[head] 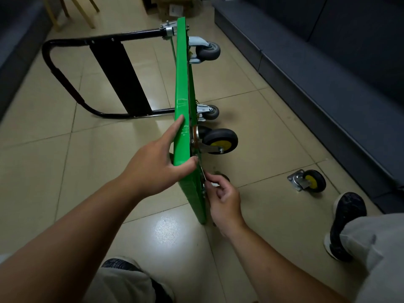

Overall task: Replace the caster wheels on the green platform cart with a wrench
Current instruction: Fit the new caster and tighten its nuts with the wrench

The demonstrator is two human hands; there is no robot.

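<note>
Head view, the only one: the green platform cart (182, 84) stands tipped on its long edge on the tiled floor (98, 154), black handle (65, 79) lying out to the left and the underside facing right. The left hand (157, 162) grips the upper edge near the near corner, thumb hooked over onto the underside and index finger laid along the rim. The right hand (223, 200) pinches a slim wrench (202, 172) against the underside just below that thumb; the bolt it works on is hidden. A yellow-hubbed caster (219, 141) sits mounted just beyond, two grey casters (207, 50) ride at the far end, and a dark wheel (224, 177) peeks out behind the right hand's knuckles. A loose caster (307, 180) lies on the floor well off to the right. The deck looks stiff and fairly heavy, and balanced on edge it could tip, so that top-rim hold is the right steadying point. The wrench is thin, smooth metal and may slip off, so I'd hold it further along the shank.
</note>
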